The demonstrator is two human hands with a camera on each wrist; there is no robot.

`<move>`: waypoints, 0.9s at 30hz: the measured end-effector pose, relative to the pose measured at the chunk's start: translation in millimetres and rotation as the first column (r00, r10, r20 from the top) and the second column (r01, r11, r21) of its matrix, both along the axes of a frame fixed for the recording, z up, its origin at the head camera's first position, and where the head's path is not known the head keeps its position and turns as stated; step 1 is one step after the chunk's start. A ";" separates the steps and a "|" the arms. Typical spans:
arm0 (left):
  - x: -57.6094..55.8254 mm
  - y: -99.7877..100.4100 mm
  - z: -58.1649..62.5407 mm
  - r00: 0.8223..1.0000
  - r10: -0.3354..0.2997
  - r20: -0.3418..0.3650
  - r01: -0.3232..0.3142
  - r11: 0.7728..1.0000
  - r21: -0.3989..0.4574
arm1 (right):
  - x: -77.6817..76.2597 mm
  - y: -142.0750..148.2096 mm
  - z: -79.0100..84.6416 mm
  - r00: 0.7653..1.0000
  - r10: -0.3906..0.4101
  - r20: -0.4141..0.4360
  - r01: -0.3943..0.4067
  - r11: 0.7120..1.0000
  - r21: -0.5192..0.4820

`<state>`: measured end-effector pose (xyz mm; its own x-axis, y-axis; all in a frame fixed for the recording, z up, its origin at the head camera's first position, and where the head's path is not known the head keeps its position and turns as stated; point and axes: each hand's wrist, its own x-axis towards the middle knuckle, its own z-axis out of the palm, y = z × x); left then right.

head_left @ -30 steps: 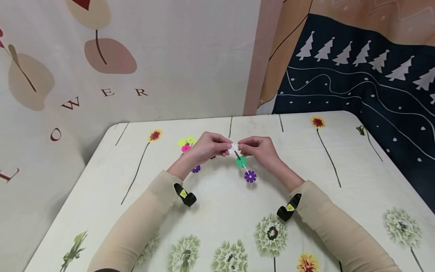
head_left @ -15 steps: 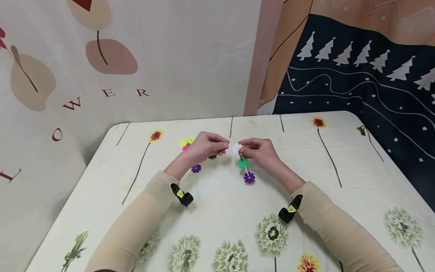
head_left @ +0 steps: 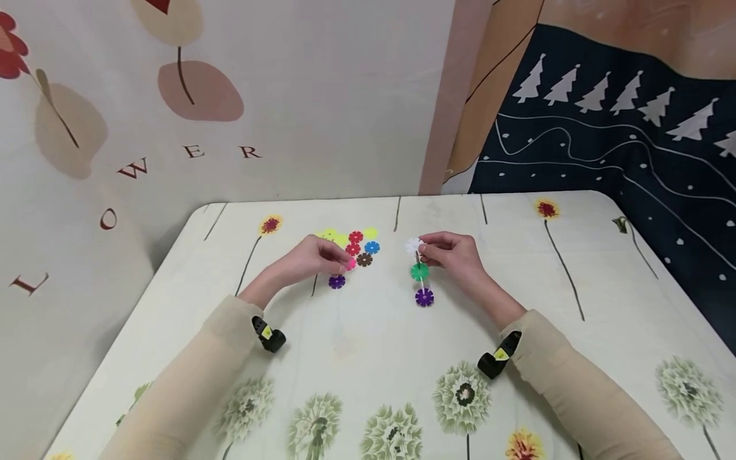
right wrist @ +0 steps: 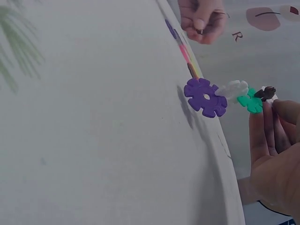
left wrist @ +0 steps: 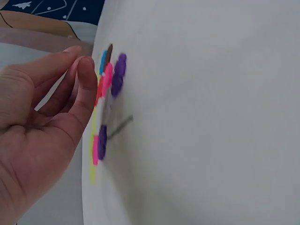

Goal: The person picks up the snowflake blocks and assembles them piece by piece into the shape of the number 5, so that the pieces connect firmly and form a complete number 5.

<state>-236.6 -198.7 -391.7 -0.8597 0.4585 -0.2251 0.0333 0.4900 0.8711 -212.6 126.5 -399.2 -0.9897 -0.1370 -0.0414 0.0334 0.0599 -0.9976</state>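
Note:
My right hand (head_left: pixel 457 255) pinches the white snowflake disc (head_left: pixel 413 246) at the top of a short chain of interlocking plastic discs. Below it hang a brown disc (right wrist: pixel 267 93), a green disc (head_left: pixel 420 272), a second white disc (right wrist: pixel 232 89) and a purple disc (head_left: pixel 424 298). My left hand (head_left: pixel 305 260) is over the near left side of a loose group of discs, thumb and forefinger close together, nothing visible between them in the left wrist view. Its fingertips overlap a pink disc (head_left: pixel 351 263) in the head view; a loose purple disc (head_left: pixel 337 282) lies just below.
Around the left hand lie red (head_left: pixel 356 236), blue (head_left: pixel 372 247), brown (head_left: pixel 365 259) and several yellow discs (head_left: pixel 340 239), some partly hidden by the hand. The flower-print tablecloth (head_left: pixel 368 345) ends at a back edge near the wall hanging (head_left: pixel 322 128).
The left hand has let go of the white disc and moved left to the loose discs, uncovering several. My right hand still holds the chain, which now hangs straighter.

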 end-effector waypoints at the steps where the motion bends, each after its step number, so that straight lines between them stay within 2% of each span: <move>1: 0.8 -3.2 -0.6 1.000 -0.016 -0.009 0.016 1.000 -0.022 | 0.1 0.7 0.1 1.000 -0.004 0.001 0.004 1.000 -0.002; 5: 2.7 -11.7 -4.3 0.997 -0.065 -0.039 0.062 0.995 -0.077 | -0.3 2.2 0.1 1.000 -0.012 0.010 0.013 1.000 -0.023; 10: 4.7 -12.8 -5.2 0.991 -0.103 -0.084 0.091 0.987 -0.131 | -1.9 2.0 -0.3 0.999 -0.026 0.021 0.027 0.998 -0.056; 17: 4.7 -8.1 -2.6 0.961 -0.198 -0.195 0.157 0.966 -0.207 | -4.2 0.4 -1.6 0.993 -0.105 0.049 0.108 0.992 -0.071; 27: 5.0 -10.7 -2.6 0.951 -0.234 -0.201 0.180 0.950 -0.254 | -4.6 -0.2 -2.7 0.992 -0.113 0.049 0.117 0.988 -0.100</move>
